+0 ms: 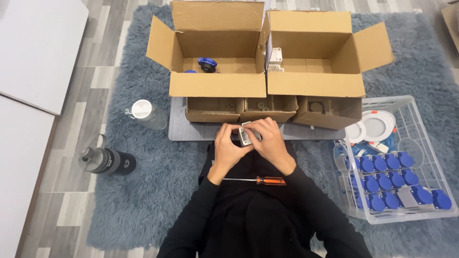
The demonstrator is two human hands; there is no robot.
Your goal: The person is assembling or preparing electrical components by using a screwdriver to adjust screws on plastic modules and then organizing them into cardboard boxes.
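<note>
Hands, left (227,145) and right (270,142), clasp a small grey box (245,135) between them above the lap, screwdriver (256,180) lying unused just below, blue-capped pieces (389,179) waiting in the basket (432,157) rightward.

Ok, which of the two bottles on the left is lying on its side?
The dark bottle, nearer the person, lies on its side at the rug's edge. The clear bottle with the white cap, further up beside the grey board, seems to stand upright.

Screwdriver (255,180), boxes (217,48), bottles (107,161), crate (420,143).
</note>
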